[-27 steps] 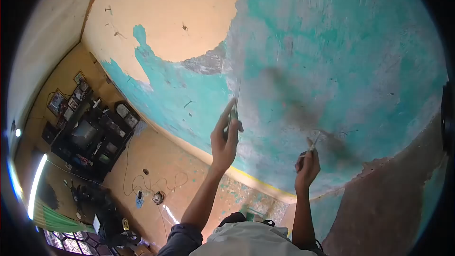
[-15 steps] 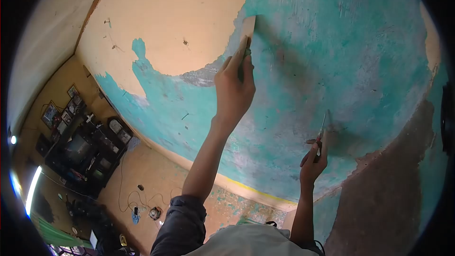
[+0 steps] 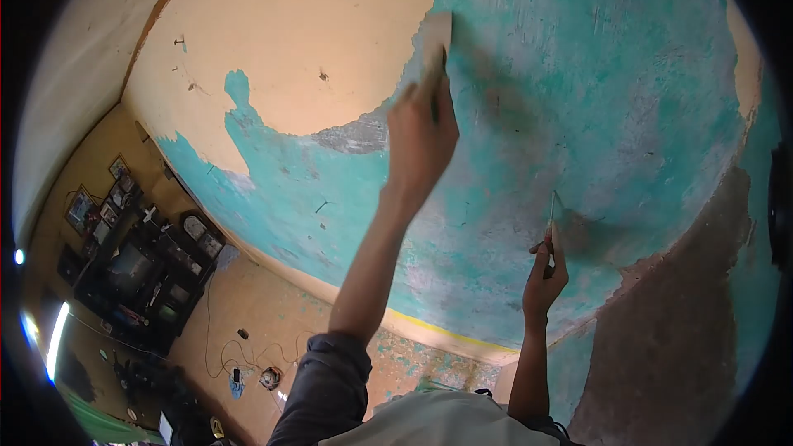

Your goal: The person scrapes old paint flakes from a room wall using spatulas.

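Observation:
My left hand (image 3: 422,128) is closed around the handle of a scraper (image 3: 438,30), raised high on the wall. Its broad flat blade lies at the ragged border where turquoise paint (image 3: 487,66) meets the bare cream wall (image 3: 306,25). Lower and to the right, my right hand (image 3: 544,282) grips a screwdriver (image 3: 553,211) by its handle, its thin metal shaft pointing up along the painted wall. Fingers hide most of both handles. A grey patch (image 3: 355,134) of exposed surface shows just left of my left wrist.
Paint flakes (image 3: 413,357) litter the floor along the wall base. Cables and a round device (image 3: 270,377) lie on the floor at lower left. Beyond stands a dark cabinet (image 3: 149,272) with a television. A brown bare patch (image 3: 661,330) covers the wall at right.
My left hand and the scraper have moved slightly up and to the right along the paint edge. The screwdriver in my right hand has shifted a little left and stands more upright.

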A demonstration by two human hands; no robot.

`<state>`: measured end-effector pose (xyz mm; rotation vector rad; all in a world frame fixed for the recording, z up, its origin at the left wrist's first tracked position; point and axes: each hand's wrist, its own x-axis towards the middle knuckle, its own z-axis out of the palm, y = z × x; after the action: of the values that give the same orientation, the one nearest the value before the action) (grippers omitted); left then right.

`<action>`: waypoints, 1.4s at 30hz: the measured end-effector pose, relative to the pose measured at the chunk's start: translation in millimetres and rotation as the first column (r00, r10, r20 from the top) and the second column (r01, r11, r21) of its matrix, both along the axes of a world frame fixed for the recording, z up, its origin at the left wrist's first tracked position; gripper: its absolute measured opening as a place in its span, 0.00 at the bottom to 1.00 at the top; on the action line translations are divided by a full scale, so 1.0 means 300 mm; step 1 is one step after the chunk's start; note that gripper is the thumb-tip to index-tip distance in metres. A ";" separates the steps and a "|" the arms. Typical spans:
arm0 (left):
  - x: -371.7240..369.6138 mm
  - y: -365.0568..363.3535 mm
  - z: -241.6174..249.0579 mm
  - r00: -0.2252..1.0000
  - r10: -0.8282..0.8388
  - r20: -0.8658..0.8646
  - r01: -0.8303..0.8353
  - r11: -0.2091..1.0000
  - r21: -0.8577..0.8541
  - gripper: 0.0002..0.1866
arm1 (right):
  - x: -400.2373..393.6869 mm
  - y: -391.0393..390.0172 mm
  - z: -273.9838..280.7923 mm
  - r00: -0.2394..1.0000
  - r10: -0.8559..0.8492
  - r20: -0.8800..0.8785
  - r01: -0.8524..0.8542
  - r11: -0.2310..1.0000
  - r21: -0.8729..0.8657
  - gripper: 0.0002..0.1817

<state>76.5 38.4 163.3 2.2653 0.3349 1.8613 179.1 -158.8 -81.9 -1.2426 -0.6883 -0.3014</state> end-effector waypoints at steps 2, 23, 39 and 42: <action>-0.026 -0.017 0.052 0.997 -0.053 -0.055 0.049 0.996 -0.080 0.19 | -0.003 0.002 0.016 1.000 -0.012 0.013 0.012 1.000 0.006 0.22; 0.015 -0.030 -0.064 0.995 -0.093 0.046 0.095 0.995 -0.027 0.19 | 0.009 -0.046 -0.039 0.999 -0.008 -0.047 0.006 0.999 -0.044 0.23; 0.038 0.011 0.150 0.993 -0.043 0.105 0.043 0.999 0.002 0.19 | 0.016 -0.052 -0.005 1.000 -0.011 -0.022 0.011 1.000 -0.017 0.23; -0.008 -0.035 0.227 0.999 -0.016 0.038 0.021 0.992 -0.121 0.18 | 0.013 -0.063 0.004 0.999 -0.015 -0.050 0.012 0.998 -0.067 0.23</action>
<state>74.2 27.9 231.5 2.1445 0.4083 1.8193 182.9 -177.8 -80.6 -1.3142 -0.6509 -0.2591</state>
